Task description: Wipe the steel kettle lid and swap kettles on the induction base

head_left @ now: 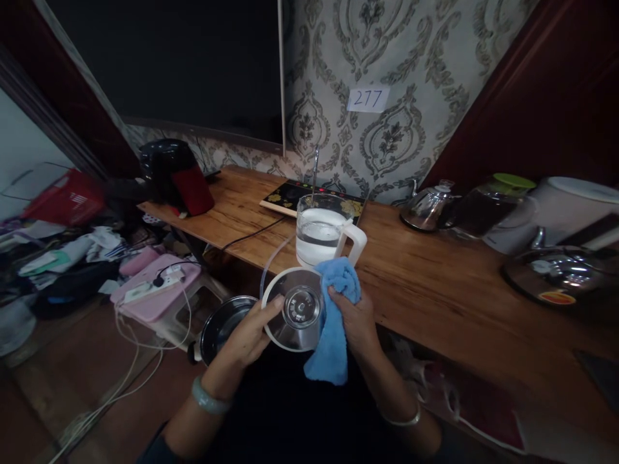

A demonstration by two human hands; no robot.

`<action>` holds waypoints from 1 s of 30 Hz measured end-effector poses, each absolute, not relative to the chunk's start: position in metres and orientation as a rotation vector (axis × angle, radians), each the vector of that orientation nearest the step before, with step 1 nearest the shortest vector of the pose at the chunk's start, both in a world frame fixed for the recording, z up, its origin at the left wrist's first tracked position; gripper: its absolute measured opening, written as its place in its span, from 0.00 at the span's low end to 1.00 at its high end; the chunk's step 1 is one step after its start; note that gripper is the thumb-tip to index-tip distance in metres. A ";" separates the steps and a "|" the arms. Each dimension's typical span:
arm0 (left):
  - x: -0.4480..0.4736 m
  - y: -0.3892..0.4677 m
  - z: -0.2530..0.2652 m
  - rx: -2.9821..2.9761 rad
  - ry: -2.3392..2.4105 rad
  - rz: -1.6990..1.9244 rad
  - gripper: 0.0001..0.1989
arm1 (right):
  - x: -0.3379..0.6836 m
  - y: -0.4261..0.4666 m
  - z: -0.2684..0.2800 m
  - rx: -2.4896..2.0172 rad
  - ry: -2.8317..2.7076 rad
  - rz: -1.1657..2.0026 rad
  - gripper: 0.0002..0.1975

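My left hand [250,332] grips the left edge of a round clear lid [294,335] with a pale rim, its thumb lying over the top. In my right hand [355,316] is a blue cloth [333,348], bunched at the top and hanging down; it presses against the lid's right edge. Just beyond the lid stands a clear jug [316,232] with a white handle, holding clear liquid. A thin metal spout [316,169] rises behind the jug from a black cooktop [285,195] with gold patterns.
On the wooden table [401,277], several kettles, including a steel kettle [428,206], stand at the right. A black and red appliance [176,177] sits at the left. Below are a dark pot [225,325] and a pink stool [155,306] with a power strip [152,287] and trailing cords.
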State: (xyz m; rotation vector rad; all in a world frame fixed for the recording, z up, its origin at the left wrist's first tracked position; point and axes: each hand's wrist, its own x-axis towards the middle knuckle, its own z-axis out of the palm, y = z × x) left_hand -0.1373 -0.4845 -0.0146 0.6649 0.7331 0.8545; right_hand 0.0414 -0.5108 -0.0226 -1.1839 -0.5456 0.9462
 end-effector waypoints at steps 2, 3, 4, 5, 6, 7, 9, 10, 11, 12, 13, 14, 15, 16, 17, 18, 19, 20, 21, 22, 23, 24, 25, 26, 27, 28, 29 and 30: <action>-0.138 -0.483 -0.014 0.641 0.717 0.842 0.20 | 0.044 -0.510 -0.021 -1.181 -0.528 0.947 0.18; -0.138 -0.482 -0.014 0.622 0.717 0.860 0.19 | 0.046 -0.510 -0.021 -1.180 -0.508 0.934 0.18; -0.137 -0.482 -0.014 0.598 0.719 0.887 0.19 | 0.049 -0.510 -0.022 -1.179 -0.479 0.919 0.18; -0.137 -0.482 -0.015 0.575 0.722 0.921 0.19 | 0.051 -0.511 -0.023 -1.174 -0.443 0.906 0.19; -0.135 -0.482 -0.015 0.554 0.723 0.963 0.19 | 0.052 -0.512 -0.024 -1.163 -0.404 0.898 0.21; -0.133 -0.482 -0.016 0.539 0.722 1.018 0.20 | 0.052 -0.513 -0.026 -1.144 -0.371 0.900 0.23; -0.126 -0.486 -0.017 0.529 0.715 1.164 0.22 | 0.048 -0.516 -0.030 -1.093 -0.349 0.946 0.26; -0.121 -0.489 -0.018 0.530 0.711 1.232 0.24 | 0.043 -0.517 -0.033 -1.068 -0.367 0.984 0.26; -0.115 -0.493 -0.019 0.533 0.705 1.284 0.25 | 0.038 -0.518 -0.035 -1.048 -0.394 1.018 0.27; -0.109 -0.497 -0.020 0.538 0.698 1.310 0.27 | 0.032 -0.518 -0.037 -1.037 -0.425 1.048 0.26; -0.104 -0.502 -0.020 0.551 0.689 1.312 0.29 | 0.026 -0.517 -0.039 -1.033 -0.445 1.066 0.26; -0.100 -0.506 -0.020 0.571 0.682 1.291 0.30 | 0.022 -0.516 -0.041 -1.031 -0.455 1.068 0.26; -0.099 -0.508 -0.019 0.595 0.681 1.257 0.30 | 0.019 -0.515 -0.042 -1.033 -0.456 1.055 0.25; -0.100 -0.509 -0.017 0.620 0.686 1.211 0.30 | 0.019 -0.513 -0.042 -1.044 -0.454 1.029 0.24; -0.103 -0.509 -0.016 0.644 0.696 1.163 0.29 | 0.020 -0.512 -0.042 -1.061 -0.457 0.994 0.23; -0.107 -0.507 -0.014 0.662 0.710 1.119 0.27 | 0.023 -0.512 -0.041 -1.086 -0.473 0.958 0.22; -0.113 -0.503 -0.012 0.672 0.723 1.079 0.26 | 0.026 -0.512 -0.040 -1.115 -0.500 0.920 0.20; -0.119 -0.499 -0.010 0.676 0.733 1.041 0.24 | 0.030 -0.512 -0.038 -1.148 -0.537 0.883 0.19; -0.124 -0.494 -0.009 0.678 0.740 1.003 0.23 | 0.033 -0.513 -0.036 -1.179 -0.576 0.850 0.17; -0.129 -0.490 -0.008 0.678 0.745 0.964 0.22 | 0.036 -0.513 -0.034 -1.202 -0.613 0.822 0.16; -0.133 -0.487 -0.007 0.678 0.752 0.924 0.21 | 0.038 -0.514 -0.032 -1.218 -0.643 0.801 0.15; -0.135 -0.484 -0.006 0.679 0.758 0.888 0.20 | 0.040 -0.514 -0.030 -1.227 -0.662 0.791 0.14; -0.135 -0.482 -0.005 0.680 0.763 0.865 0.20 | 0.042 -0.514 -0.029 -1.230 -0.664 0.790 0.15; -0.135 -0.482 -0.005 0.681 0.765 0.862 0.20 | 0.043 -0.513 -0.027 -1.227 -0.651 0.799 0.15; -0.135 -0.481 -0.004 0.678 0.761 0.872 0.20 | 0.045 -0.512 -0.026 -1.218 -0.625 0.810 0.16; -0.134 -0.481 -0.005 0.668 0.754 0.891 0.20 | 0.046 -0.512 -0.025 -1.210 -0.590 0.817 0.17; -0.133 -0.482 -0.005 0.652 0.746 0.921 0.20 | 0.048 -0.512 -0.025 -1.201 -0.552 0.819 0.18; -0.131 -0.482 -0.006 0.633 0.741 0.963 0.21 | 0.048 -0.512 -0.025 -1.191 -0.511 0.818 0.20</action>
